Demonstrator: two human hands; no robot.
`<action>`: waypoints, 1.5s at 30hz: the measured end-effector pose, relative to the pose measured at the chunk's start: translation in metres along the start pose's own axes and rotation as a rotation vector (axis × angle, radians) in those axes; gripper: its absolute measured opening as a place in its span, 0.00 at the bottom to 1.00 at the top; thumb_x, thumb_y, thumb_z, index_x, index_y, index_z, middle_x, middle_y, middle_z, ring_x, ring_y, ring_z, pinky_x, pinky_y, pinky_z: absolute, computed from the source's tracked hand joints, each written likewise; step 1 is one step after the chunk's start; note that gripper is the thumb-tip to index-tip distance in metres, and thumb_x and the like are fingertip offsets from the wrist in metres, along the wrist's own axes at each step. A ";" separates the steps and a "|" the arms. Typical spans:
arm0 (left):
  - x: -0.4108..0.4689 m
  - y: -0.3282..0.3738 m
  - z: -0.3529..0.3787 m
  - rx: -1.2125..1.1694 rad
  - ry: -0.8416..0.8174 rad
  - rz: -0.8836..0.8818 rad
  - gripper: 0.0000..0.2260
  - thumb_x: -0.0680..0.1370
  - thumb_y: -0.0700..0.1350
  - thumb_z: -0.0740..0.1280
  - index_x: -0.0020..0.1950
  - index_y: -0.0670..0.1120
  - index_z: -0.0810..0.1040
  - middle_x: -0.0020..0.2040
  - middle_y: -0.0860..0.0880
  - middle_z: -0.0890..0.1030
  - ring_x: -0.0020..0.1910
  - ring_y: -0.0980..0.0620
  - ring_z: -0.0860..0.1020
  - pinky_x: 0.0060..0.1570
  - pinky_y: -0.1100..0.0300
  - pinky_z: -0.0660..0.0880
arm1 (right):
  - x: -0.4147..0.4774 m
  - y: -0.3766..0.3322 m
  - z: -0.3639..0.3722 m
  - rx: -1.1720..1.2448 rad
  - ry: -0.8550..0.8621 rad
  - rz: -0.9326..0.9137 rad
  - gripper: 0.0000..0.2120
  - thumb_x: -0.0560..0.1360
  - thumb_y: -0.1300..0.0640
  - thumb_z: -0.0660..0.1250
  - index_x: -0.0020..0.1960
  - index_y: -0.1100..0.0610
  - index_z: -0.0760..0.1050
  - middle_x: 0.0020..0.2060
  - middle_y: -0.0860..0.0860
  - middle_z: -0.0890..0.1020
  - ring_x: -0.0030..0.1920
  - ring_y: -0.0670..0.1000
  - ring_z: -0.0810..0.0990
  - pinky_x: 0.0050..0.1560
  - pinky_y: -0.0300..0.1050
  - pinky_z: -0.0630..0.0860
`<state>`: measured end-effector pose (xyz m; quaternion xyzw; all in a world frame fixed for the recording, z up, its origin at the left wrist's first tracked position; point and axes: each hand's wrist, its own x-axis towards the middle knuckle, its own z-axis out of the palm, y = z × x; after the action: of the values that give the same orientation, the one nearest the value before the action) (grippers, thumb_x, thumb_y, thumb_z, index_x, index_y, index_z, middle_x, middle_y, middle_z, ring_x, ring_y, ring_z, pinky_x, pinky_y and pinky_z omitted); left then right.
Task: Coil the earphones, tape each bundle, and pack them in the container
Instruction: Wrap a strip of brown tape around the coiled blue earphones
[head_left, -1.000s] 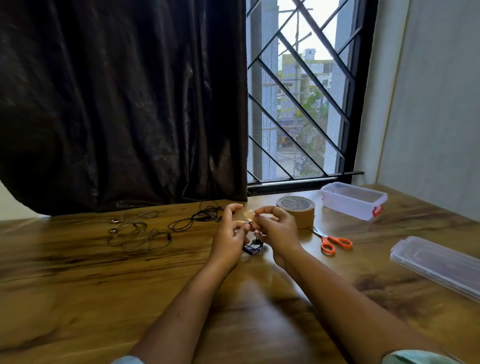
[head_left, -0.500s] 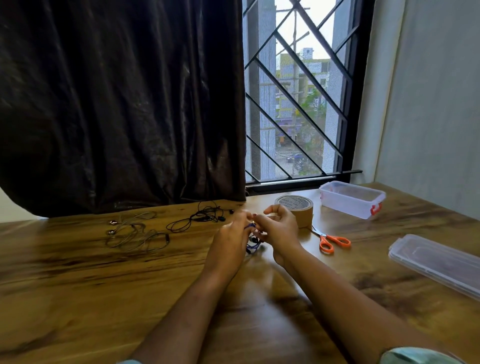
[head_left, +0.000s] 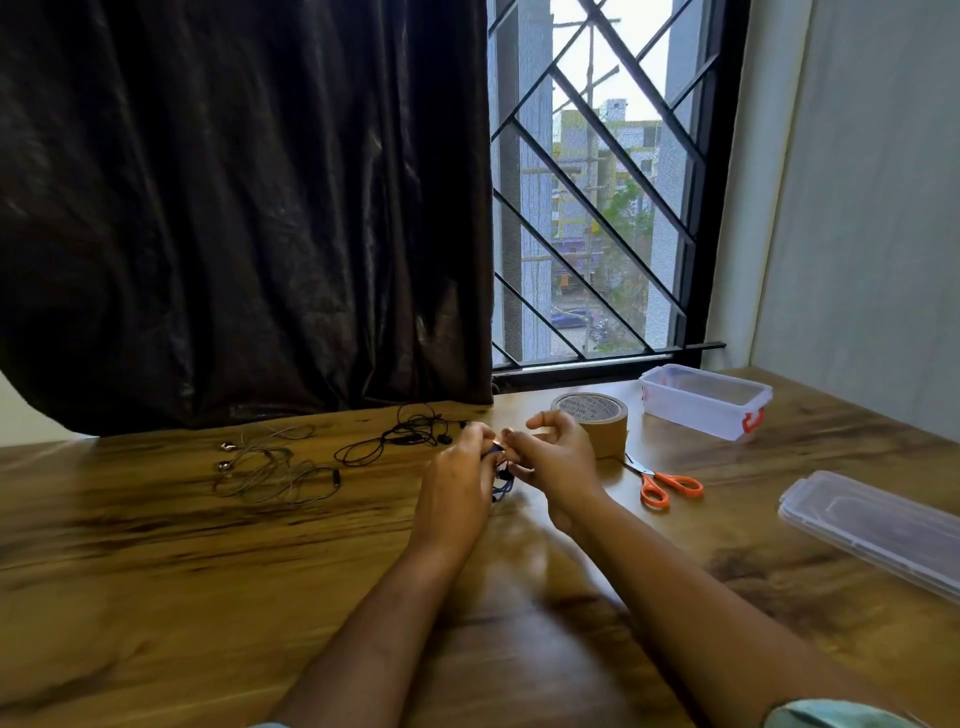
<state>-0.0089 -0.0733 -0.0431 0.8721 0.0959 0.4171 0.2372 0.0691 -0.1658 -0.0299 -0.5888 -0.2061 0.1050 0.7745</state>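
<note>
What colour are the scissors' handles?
Orange. The scissors show best in the head view.

Most of the blue earphone bundle (head_left: 506, 483) is hidden between the left hand (head_left: 457, 480) and right hand (head_left: 558, 460) pinching it. The right hand covers part of the tape roll (head_left: 605, 423), whose print is too small to read. The clear lid (head_left: 872, 525) runs off the right edge.
</note>
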 end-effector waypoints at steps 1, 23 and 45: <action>0.000 0.000 0.000 0.007 0.009 -0.008 0.06 0.78 0.43 0.64 0.54 0.48 0.74 0.45 0.50 0.83 0.43 0.51 0.81 0.40 0.50 0.78 | -0.001 -0.002 0.000 0.018 -0.013 0.009 0.11 0.72 0.65 0.71 0.45 0.55 0.69 0.32 0.54 0.81 0.35 0.52 0.81 0.43 0.51 0.79; 0.000 -0.002 -0.003 0.106 -0.018 0.045 0.10 0.77 0.38 0.64 0.57 0.48 0.73 0.47 0.50 0.83 0.44 0.51 0.81 0.39 0.55 0.77 | 0.002 -0.007 -0.009 -0.079 -0.240 0.225 0.17 0.72 0.71 0.68 0.53 0.55 0.67 0.32 0.55 0.82 0.43 0.58 0.77 0.37 0.46 0.71; 0.008 0.003 0.001 -0.761 0.024 -0.401 0.08 0.76 0.32 0.65 0.52 0.42 0.73 0.45 0.49 0.82 0.39 0.57 0.83 0.38 0.64 0.79 | -0.004 0.007 0.004 -0.155 -0.143 -0.228 0.34 0.73 0.75 0.63 0.70 0.44 0.67 0.44 0.55 0.83 0.38 0.40 0.81 0.39 0.32 0.76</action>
<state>-0.0030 -0.0732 -0.0373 0.6818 0.1056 0.3785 0.6171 0.0648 -0.1621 -0.0360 -0.6105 -0.3339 0.0420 0.7169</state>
